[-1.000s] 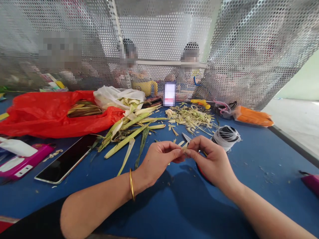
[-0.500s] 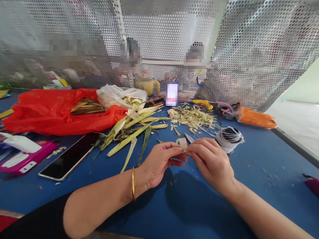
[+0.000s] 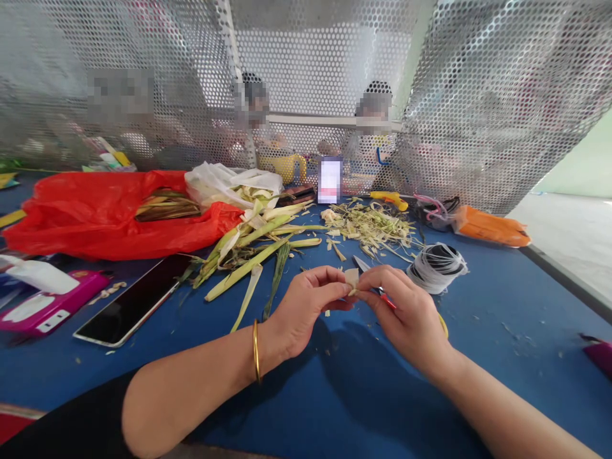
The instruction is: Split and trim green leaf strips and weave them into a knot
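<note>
Between both sets of fingertips is a small pale piece of corn husk, partly hidden by them. My left hand, with a gold bangle at the wrist, pinches it from the left. From the right, my right hand pinches the same piece between thumb and forefinger. Scissors lie on the table behind and partly beneath my right hand, their blades and a bit of red handle showing. A spool of white cord stands just beyond that hand. Corn husks are piled past my left hand.
On the blue table, a heap of husk scraps lies behind my hands. To the left are a red plastic bag, a dark-screened tablet and a magenta box. A lit phone leans before a perforated metal screen, with people behind.
My right hand's fingers have shifted and spread slightly, uncovering the red of the scissors' handle. The husk piece has turned a little between my fingertips.
</note>
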The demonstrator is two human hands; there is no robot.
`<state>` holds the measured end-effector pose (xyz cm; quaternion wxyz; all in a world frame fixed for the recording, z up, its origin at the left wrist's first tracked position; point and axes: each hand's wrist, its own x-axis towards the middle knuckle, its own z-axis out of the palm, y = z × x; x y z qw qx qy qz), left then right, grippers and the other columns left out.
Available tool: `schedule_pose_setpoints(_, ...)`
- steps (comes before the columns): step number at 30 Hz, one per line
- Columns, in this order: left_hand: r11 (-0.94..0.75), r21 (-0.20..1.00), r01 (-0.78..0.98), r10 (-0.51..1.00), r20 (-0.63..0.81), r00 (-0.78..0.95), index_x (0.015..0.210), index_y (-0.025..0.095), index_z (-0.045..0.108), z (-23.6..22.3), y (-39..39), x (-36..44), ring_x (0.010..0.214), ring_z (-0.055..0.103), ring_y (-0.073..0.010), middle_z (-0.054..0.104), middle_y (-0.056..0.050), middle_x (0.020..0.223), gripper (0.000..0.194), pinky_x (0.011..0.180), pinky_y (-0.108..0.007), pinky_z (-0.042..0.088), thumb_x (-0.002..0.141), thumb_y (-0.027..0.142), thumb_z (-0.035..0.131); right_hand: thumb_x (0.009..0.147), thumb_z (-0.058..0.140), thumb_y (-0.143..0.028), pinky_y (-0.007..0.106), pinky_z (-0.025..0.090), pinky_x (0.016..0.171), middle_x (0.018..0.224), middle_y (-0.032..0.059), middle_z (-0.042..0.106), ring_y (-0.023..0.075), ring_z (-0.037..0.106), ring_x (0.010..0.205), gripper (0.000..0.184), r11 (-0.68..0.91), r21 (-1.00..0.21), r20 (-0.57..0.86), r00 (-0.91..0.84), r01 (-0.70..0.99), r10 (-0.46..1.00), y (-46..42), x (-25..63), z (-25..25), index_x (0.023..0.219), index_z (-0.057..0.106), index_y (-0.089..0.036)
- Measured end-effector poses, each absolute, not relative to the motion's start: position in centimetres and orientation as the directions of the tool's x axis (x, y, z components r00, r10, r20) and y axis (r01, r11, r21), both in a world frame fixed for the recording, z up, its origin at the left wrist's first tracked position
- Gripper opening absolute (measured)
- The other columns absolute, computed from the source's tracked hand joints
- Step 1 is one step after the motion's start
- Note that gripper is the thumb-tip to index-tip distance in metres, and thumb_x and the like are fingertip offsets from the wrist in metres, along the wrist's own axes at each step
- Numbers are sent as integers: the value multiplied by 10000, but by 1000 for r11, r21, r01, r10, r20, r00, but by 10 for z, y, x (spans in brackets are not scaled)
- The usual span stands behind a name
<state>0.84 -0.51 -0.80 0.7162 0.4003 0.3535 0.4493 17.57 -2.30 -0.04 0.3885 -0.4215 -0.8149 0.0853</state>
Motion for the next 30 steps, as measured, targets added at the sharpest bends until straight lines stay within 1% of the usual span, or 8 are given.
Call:
schedule_pose_setpoints(3, 261, 906, -332, 929, -143, 341, 705, 153, 640, -9, -5, 9, 676, 586, -114, 607, 14, 701, 187, 734, -281, 501, 671, 279, 774, 923, 485, -140, 324, 460, 779, 851, 32, 663, 182, 612, 833, 130, 655, -459, 564, -373, 601, 737, -22, 176, 1, 879, 571, -227)
schedule_pose_setpoints(7, 178, 939, -293, 960, -100, 263, 696, 158, 628, -10, -6, 11, 675, 566, -110, 598, 22, 704, 224, 721, -271, 490, 674, 326, 775, 921, 503, -159, 332, 464, 792, 880, 36, 676, 184, 622, 855, 112, 653, -469, 560, -372, 595, 741, -23, 176, 0, 867, 574, -227)
schedule_pose_setpoints(12, 9, 983, -182, 975, 32, 221, 714, 160, 646, -12, -7, 11, 671, 548, -111, 612, 16, 674, 172, 678, -233, 449, 738, 312, 724, 897, 554, -177, 286, 477, 738, 849, 19, 662, 164, 623, 804, 89, 555, -625, 515, -245, 548, 822, -24, 174, -2, 820, 557, -223)
schedule_pose_setpoints(17, -71, 993, -99, 965, 94, 246, 736, 167, 669, -12, -6, 8, 693, 581, -120, 649, 9, 703, 139, 681, -226, 465, 764, 298, 707, 845, 616, -195, 268, 495, 679, 785, 10, 651, 152, 619, 732, 69, 451, -762, 441, -138, 466, 887, -24, 173, -2, 796, 571, -211)
schedule_pose_setpoints(18, -75, 993, -86, 965, 94, 247, 734, 169, 671, -12, -6, 8, 688, 590, -122, 652, 9, 697, 132, 673, -223, 468, 766, 292, 705, 831, 629, -197, 269, 502, 674, 780, 6, 650, 151, 622, 724, 63, 429, -790, 423, -116, 437, 898, -24, 172, -2, 821, 569, -212)
schedule_pose_setpoints(22, -58, 997, -59, 967, 71, 243, 767, 172, 693, -11, -7, 8, 679, 625, -135, 675, 0, 699, 106, 659, -227, 488, 764, 277, 701, 818, 635, -198, 272, 519, 682, 750, -14, 641, 143, 637, 707, 180, 380, -866, 371, -92, 324, 924, -23, 172, -2, 968, 536, -211)
schedule_pose_setpoints(27, -34, 997, -70, 962, 51, 268, 785, 160, 715, -7, -8, 9, 714, 650, -158, 701, -22, 728, 115, 692, -248, 511, 731, 261, 720, 835, 618, -195, 270, 499, 683, 716, -23, 629, 139, 624, 697, 192, 361, -867, 353, -89, 344, 931, -22, 172, -3, 1003, 526, -205)
schedule_pose_setpoints(30, 45, 992, -116, 960, -11, 279, 774, 152, 719, -6, -7, 9, 688, 649, -145, 703, -18, 712, 102, 681, -238, 510, 703, 224, 736, 844, 625, -224, 268, 497, 677, 717, -25, 631, 140, 625, 689, 203, 343, -876, 339, -72, 340, 938, -21, 173, -5, 1012, 513, -204)
